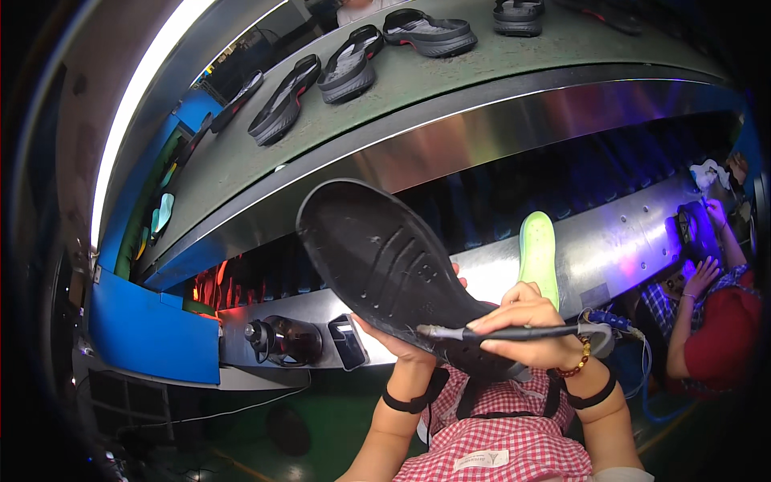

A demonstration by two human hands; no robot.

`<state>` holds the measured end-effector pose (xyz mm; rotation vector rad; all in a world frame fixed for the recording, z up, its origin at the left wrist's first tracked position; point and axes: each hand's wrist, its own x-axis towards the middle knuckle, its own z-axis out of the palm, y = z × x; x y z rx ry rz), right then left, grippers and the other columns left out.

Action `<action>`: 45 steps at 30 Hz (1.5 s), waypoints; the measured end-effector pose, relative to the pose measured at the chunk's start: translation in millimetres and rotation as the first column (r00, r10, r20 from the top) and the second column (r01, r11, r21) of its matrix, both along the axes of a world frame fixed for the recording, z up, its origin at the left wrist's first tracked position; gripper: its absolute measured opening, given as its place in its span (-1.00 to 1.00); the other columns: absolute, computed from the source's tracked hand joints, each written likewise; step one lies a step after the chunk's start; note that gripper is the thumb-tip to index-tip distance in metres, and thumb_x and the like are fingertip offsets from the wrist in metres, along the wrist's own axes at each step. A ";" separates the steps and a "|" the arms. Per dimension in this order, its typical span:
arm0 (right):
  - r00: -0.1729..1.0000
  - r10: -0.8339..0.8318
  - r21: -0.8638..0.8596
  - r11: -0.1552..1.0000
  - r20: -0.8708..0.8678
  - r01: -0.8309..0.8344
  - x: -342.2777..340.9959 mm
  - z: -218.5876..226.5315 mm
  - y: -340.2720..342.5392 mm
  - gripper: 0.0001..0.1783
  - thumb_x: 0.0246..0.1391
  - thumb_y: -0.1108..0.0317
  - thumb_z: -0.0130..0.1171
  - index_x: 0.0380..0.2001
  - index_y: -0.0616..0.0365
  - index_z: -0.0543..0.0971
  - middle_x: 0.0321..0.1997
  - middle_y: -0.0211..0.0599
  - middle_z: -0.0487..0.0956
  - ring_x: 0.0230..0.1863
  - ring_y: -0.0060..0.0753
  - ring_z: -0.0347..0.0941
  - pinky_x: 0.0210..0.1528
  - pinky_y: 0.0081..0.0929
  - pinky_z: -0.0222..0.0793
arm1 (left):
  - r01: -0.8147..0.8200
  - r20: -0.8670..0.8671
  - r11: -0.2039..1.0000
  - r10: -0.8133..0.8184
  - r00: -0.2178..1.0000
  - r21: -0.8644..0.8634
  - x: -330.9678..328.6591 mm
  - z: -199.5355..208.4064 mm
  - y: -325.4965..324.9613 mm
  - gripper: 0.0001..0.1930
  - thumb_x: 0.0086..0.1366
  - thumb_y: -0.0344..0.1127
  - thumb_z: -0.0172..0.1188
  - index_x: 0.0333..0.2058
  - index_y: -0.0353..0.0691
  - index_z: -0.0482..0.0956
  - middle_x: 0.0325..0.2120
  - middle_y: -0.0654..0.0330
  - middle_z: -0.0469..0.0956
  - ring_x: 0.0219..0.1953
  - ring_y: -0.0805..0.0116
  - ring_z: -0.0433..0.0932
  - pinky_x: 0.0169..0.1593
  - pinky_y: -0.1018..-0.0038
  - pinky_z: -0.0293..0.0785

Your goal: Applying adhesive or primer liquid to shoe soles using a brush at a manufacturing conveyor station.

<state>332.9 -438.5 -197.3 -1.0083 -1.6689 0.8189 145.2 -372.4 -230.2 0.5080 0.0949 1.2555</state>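
A large black shoe sole [377, 249] is held up in front of me, tilted, with its hollow inner side with raised ribs facing me. My left hand [391, 341] grips the sole from below and behind; fingertips show past its far edge. My right hand [526, 325] is closed around the dark handle of a brush [514, 332], whose pale tip meets or hovers just over the sole's lower left edge. A grey bent piece sits at the brush's rear end. Beyond my right hand lies a lime-green insole or sole [539, 249] on the metal ledge.
A green conveyor belt [450, 76] carries several black soles [350, 68] across the far side. On the metal ledge [610, 233] stand a dark bottle [291, 341] and a phone [348, 341]. A blue hose [647, 377] hangs at right, near a co-worker in red [719, 341].
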 end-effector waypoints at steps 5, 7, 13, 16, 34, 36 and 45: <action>0.982 0.188 0.090 0.978 -0.003 -0.187 7.0 -1.1 -4.9 -0.73 -0.24 0.30 0.44 -0.33 -0.10 0.72 -0.27 -0.66 0.67 -0.32 -0.60 0.32 -0.03 -0.47 0.05 | 0.104 0.243 0.985 -0.136 0.961 0.139 -3.8 7.2 12.6 0.19 -0.10 0.59 0.06 0.29 -0.27 0.04 0.18 -0.27 0.19 0.11 -0.19 0.32 0.15 -0.06 0.28; 0.998 -0.055 0.031 0.998 0.017 0.054 8.9 -1.7 -6.2 -0.73 -0.23 0.27 0.45 -0.33 -0.14 0.72 -0.28 -0.67 0.67 -0.34 -0.61 0.29 -0.03 -0.46 0.03 | 0.094 0.291 0.987 -0.128 0.948 0.129 -5.2 9.6 15.1 0.23 -0.12 0.59 0.08 0.28 -0.33 0.04 0.17 -0.27 0.19 0.12 -0.16 0.31 0.16 -0.04 0.28; 0.992 0.124 0.052 0.991 -0.016 -0.123 12.0 -2.2 -10.6 -0.72 -0.25 0.35 0.44 -0.34 -0.10 0.71 -0.23 -0.60 0.68 -0.35 -0.60 0.31 -0.04 -0.47 0.04 | 0.151 0.266 0.954 -0.221 0.938 0.258 -9.3 14.3 20.7 0.26 -0.15 0.55 0.19 0.22 -0.49 0.05 0.11 -0.24 0.26 0.13 -0.12 0.29 0.21 0.02 0.25; 0.995 0.086 0.034 0.996 -0.052 -0.084 15.5 -3.0 -13.8 -0.72 -0.23 0.34 0.45 -0.33 -0.11 0.71 -0.25 -0.62 0.68 -0.34 -0.60 0.34 -0.03 -0.46 0.04 | 0.098 0.270 0.963 -0.167 0.948 0.250 -11.9 14.6 22.9 0.25 -0.15 0.53 0.21 0.22 -0.48 0.05 0.08 -0.24 0.29 0.12 -0.11 0.30 0.23 0.03 0.24; 0.984 0.080 -0.126 0.987 -0.160 -0.101 36.2 -25.7 -18.0 -0.71 -0.19 0.54 0.37 -0.28 0.15 0.68 -0.25 -0.36 0.67 -0.08 -0.39 0.43 0.00 -0.45 0.37 | -0.063 0.146 0.985 0.040 0.988 0.158 -27.7 25.8 23.7 0.19 -0.11 0.56 0.13 0.28 -0.31 0.08 0.19 -0.26 0.18 0.13 -0.15 0.33 0.20 -0.01 0.25; 0.968 0.212 -0.072 0.972 -0.135 -0.223 38.3 -27.5 -15.7 -0.72 -0.20 0.53 0.37 -0.29 0.16 0.68 -0.24 -0.37 0.67 -0.05 -0.38 0.42 0.01 -0.44 0.36 | -0.080 0.182 0.987 0.054 0.982 0.137 -26.9 25.8 23.5 0.18 -0.10 0.54 0.14 0.28 -0.30 0.08 0.20 -0.30 0.16 0.14 -0.18 0.32 0.20 -0.03 0.24; 0.777 0.215 -0.123 0.928 -0.592 -0.351 31.1 -28.4 -18.7 -0.75 -0.10 0.64 0.26 -0.26 0.32 0.64 -0.19 -0.09 0.62 -0.22 -0.39 0.52 -0.07 -0.50 0.43 | -0.015 0.229 0.988 -0.021 0.973 0.154 -8.2 57.4 5.2 0.14 0.03 0.39 0.18 0.34 -0.23 -0.16 0.28 -0.20 -0.02 0.32 -0.15 0.02 0.34 -0.14 -0.08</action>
